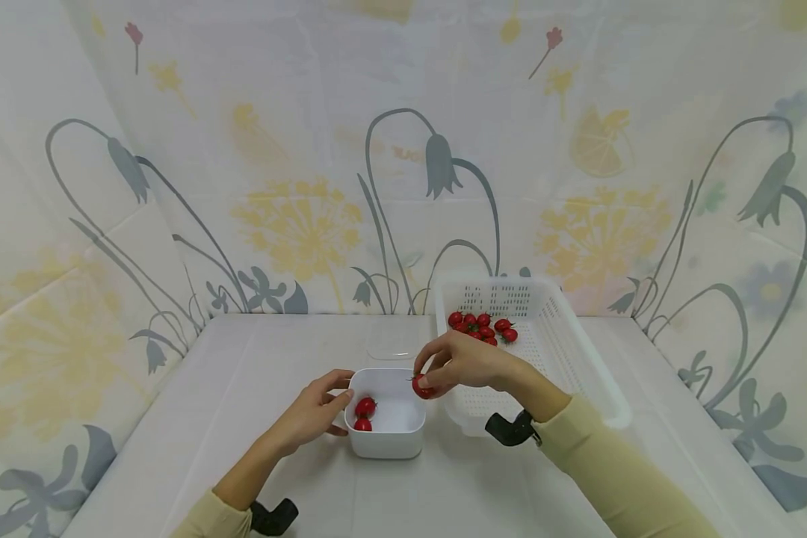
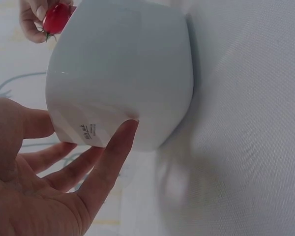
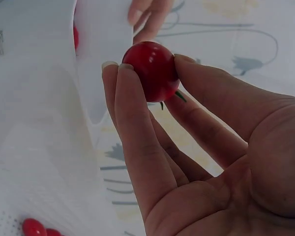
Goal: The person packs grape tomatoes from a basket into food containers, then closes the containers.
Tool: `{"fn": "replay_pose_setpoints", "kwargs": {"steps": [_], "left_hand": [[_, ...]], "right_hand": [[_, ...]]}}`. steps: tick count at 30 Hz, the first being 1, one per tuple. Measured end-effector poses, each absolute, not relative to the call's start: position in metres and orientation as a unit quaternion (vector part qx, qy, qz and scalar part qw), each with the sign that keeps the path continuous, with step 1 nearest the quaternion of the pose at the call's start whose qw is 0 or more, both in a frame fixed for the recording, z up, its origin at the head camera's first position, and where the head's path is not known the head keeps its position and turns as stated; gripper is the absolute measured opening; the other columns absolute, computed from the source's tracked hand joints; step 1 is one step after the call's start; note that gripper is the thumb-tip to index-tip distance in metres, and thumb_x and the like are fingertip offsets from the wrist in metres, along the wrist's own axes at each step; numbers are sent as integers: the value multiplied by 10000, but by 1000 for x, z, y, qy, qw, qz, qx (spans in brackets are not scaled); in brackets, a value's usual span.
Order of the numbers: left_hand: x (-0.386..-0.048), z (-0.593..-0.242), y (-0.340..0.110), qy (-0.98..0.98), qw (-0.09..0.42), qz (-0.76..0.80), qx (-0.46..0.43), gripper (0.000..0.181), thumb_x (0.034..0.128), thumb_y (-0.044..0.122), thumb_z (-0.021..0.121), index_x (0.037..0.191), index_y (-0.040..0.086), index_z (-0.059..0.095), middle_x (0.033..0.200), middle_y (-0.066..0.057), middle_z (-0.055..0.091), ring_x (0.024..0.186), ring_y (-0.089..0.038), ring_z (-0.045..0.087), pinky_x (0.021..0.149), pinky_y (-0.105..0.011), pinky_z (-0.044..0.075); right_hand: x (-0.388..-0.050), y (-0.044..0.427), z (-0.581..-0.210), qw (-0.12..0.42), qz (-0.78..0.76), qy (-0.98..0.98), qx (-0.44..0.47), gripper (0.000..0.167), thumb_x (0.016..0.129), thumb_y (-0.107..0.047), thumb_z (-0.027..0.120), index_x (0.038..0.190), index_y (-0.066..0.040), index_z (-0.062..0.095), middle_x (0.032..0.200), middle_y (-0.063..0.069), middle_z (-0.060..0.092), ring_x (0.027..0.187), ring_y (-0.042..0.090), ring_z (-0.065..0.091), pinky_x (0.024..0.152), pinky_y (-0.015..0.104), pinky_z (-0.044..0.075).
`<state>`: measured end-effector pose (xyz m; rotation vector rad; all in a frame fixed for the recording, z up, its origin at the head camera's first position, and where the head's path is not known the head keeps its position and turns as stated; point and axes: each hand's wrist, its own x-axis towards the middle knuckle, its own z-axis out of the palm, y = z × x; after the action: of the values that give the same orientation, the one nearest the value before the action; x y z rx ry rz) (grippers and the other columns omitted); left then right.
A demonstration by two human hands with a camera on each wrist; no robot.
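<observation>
A white rounded-square container stands on the table, with two red cherry tomatoes at its left inside. My left hand touches the container's left side, fingers spread along the outer wall and thumb at the rim. Small dark print marks that wall in the left wrist view. Above the container's right rim, my right hand pinches another cherry tomato between thumb and fingertips; its green stem end points toward the palm in the right wrist view.
Right of the container sits a white perforated basket, with several cherry tomatoes toward its back left. A clear flat piece with rounded corners lies behind the container. Patterned cloth hangs around the table's back and sides.
</observation>
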<state>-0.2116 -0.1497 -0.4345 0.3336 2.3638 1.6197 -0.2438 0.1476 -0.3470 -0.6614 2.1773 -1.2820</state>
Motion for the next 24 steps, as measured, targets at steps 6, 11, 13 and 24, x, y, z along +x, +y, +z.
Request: {"fn": "replay_pose_setpoints", "kwargs": {"steps": [6, 11, 13, 24], "left_hand": [[-212, -434, -149, 816, 125, 554, 109, 410, 1060, 162, 553, 1453, 62, 495, 1450, -261, 500, 1175, -416, 617, 684, -433, 646], [-210, -433, -149, 814, 128, 556, 109, 413, 1060, 167, 553, 1453, 57, 491, 1455, -271, 496, 1184, -439, 610, 688, -452, 645], [-209, -432, -149, 813, 129, 557, 111, 410, 1061, 160, 549, 1452, 55, 490, 1456, -276, 495, 1189, -452, 607, 689, -456, 645], [-210, -432, -149, 805, 132, 566, 121, 399, 1067, 148, 533, 1449, 44, 483, 1447, -290, 495, 1182, -468, 610, 700, -477, 643]], "right_hand": [[-239, 129, -358, 242, -470, 812, -248, 151, 956, -110, 711, 1085, -33, 727, 930, 92, 762, 833, 252, 753, 821, 356, 632], [-238, 115, -370, 222, -453, 830, -238, 145, 956, -122, 713, 1077, -44, 734, 893, 64, 758, 793, 204, 746, 805, 346, 632], [-237, 110, -374, 211, -440, 840, -238, 140, 951, -121, 718, 1070, -52, 739, 876, 58, 755, 781, 187, 736, 786, 340, 631], [-238, 82, -394, 178, -381, 870, -260, 87, 913, -51, 738, 999, -36, 744, 815, 50, 742, 694, 144, 704, 656, 276, 604]]}}
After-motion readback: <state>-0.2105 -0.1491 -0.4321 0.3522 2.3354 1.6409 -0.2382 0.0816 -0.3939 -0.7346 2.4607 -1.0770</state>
